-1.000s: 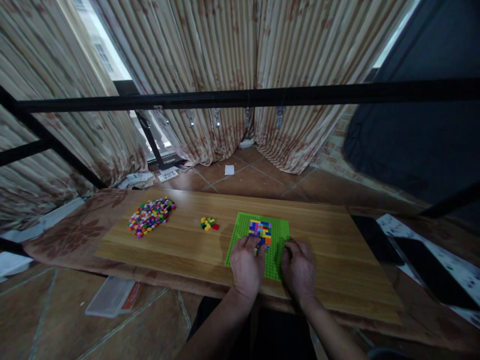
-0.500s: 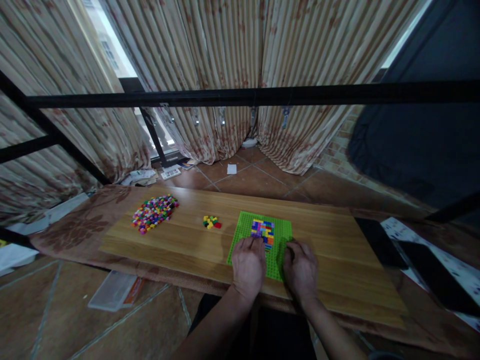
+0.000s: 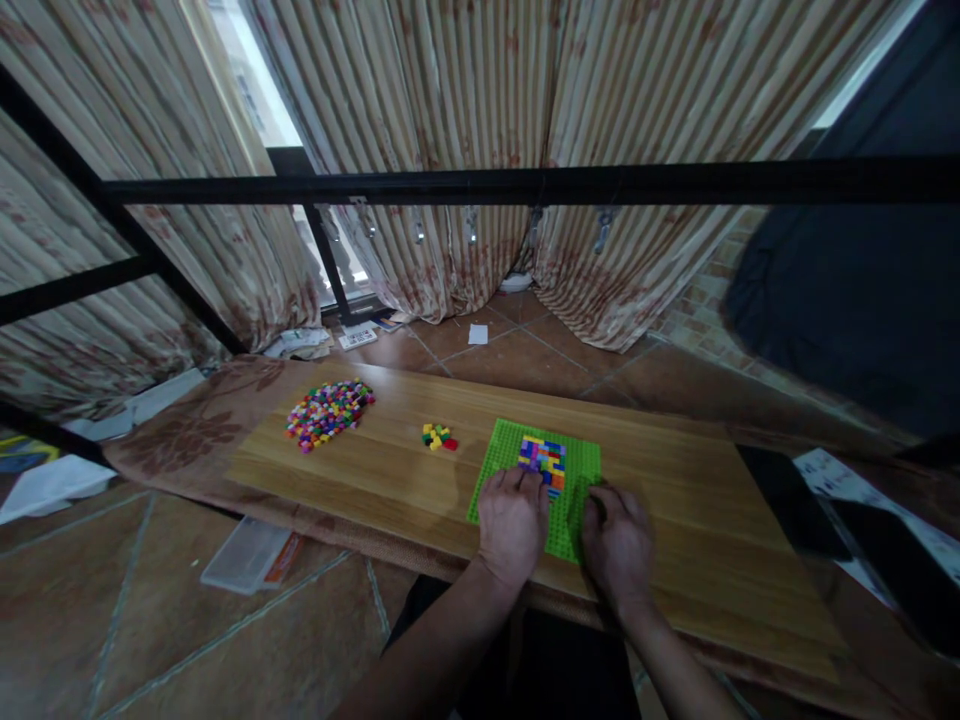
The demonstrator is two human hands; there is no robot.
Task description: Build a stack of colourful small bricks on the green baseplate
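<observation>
A green studded baseplate (image 3: 491, 465) lies on the wooden board, with a block of small toy bricks (image 3: 553, 462) in purple, blue, yellow, red and orange built up on it. My left hand (image 3: 514, 525) is over the near left part of these bricks, its fingers bent and closed; whatever is under the fingertips is hidden. At the baseplate's right edge, my right hand (image 3: 621, 545) is curled with thumb and fingers against the edge. Left of the baseplate sits a small group of yellow, green and red bricks (image 3: 437, 437). Farther left is a large multicoloured pile of bricks (image 3: 328, 412).
The wooden board (image 3: 397, 500) rests on a brown cloth-covered bench (image 3: 217, 400). Dark flat devices (image 3: 787, 495) and a printed sheet (image 3: 825, 470) lie at the right. A clear plastic box (image 3: 244, 555) is on the tiled floor. A black rail (image 3: 450, 187) crosses before curtains.
The view has swung slightly left, so everything appears shifted to the right. Both hands stay in about the same places on the baseplate, and the brick piles look unchanged.
</observation>
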